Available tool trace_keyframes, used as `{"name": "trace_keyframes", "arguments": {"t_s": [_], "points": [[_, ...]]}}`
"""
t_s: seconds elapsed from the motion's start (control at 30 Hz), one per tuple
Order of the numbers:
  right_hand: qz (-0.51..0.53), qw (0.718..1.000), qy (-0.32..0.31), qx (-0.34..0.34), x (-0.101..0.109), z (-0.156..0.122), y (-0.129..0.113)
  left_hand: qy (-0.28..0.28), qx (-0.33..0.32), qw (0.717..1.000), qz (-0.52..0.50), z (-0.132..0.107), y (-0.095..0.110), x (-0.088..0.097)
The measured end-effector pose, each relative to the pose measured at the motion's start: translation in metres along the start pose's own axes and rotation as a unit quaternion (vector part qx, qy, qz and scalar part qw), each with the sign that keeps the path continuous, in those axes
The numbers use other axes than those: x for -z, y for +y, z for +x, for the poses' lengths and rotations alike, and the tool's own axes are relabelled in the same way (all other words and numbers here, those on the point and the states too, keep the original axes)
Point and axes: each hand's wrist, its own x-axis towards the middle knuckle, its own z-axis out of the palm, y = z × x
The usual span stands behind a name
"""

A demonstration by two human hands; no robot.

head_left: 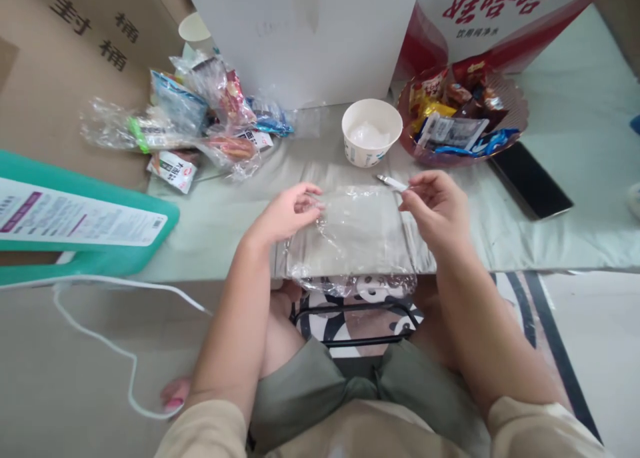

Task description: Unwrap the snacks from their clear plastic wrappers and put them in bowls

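A clear, crinkled plastic bag (357,231) lies flat on the table in front of me, its near end hanging over the edge. My left hand (295,211) is at the bag's upper left, fingers curved with a gap between thumb and fingertips; nothing shows in it. To the right of the bag, my right hand (435,208) grips a small white-handled knife (394,183) between thumb and fingers, its metal tip pointing left. Just beyond the knife stands a white paper cup (373,135) with crumpled clear plastic inside.
Packaged snacks (220,111) are heaped at the back left. A pink-tinted bowl (465,155) of wrapped snacks sits at the back right, beside a black phone (533,178). Boxes (310,38) line the back. A green container (90,211) and a white cable (120,345) are at left.
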Motion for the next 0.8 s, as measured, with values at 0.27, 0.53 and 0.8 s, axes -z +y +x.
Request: {"name": "trace_keyframes", "arguments": {"t_s": [0.27,0.53,0.8], "points": [[0.174,0.978,-0.064,-0.099,0.017,0.005,0.012,0.144,-0.030,0.979,-0.140,0.012,0.011,0.001],[-0.036,0.995,0.028,-0.092,0.013,0.000,0.008,0.244,-0.077,0.966,-0.029,0.024,-0.001,0.018],[-0.005,0.997,0.069,-0.014,0.016,0.001,0.012,-0.017,0.016,0.970,-0.244,0.011,-0.002,0.005]]}}
